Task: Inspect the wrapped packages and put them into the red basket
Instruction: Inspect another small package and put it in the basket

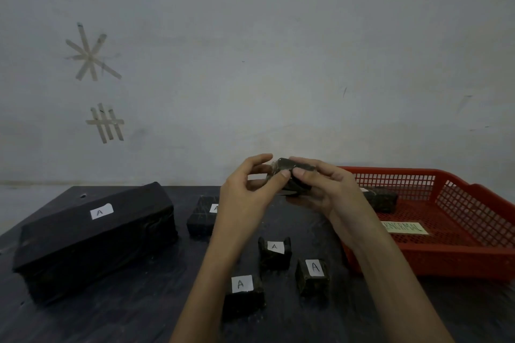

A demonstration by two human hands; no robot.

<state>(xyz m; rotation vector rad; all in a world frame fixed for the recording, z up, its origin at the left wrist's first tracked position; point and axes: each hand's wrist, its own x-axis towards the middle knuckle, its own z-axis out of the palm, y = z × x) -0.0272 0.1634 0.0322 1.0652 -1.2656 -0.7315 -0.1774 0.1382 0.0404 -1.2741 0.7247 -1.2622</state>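
I hold a small dark wrapped package [288, 168] up in front of me above the table. My right hand [323, 189] grips it from the right, fingers curled over its top. My left hand [249, 189] pinches its left end with the thumb and fingers. The red basket [457, 259] stands at the right, with one dark package [383, 199] lying in its far part. On the table lie a large black package [94, 239] at the left, a medium one [202, 218] behind my left wrist, and three small ones [274, 253] [313, 277] [243, 294], each with a white "A" label.
The basket floor carries a pale label reading "ABNORMAL" [405, 228]. A grey wall with tape marks [89, 56] rises right behind the dark table [125, 315]. The table's left edge runs diagonally near the large package.
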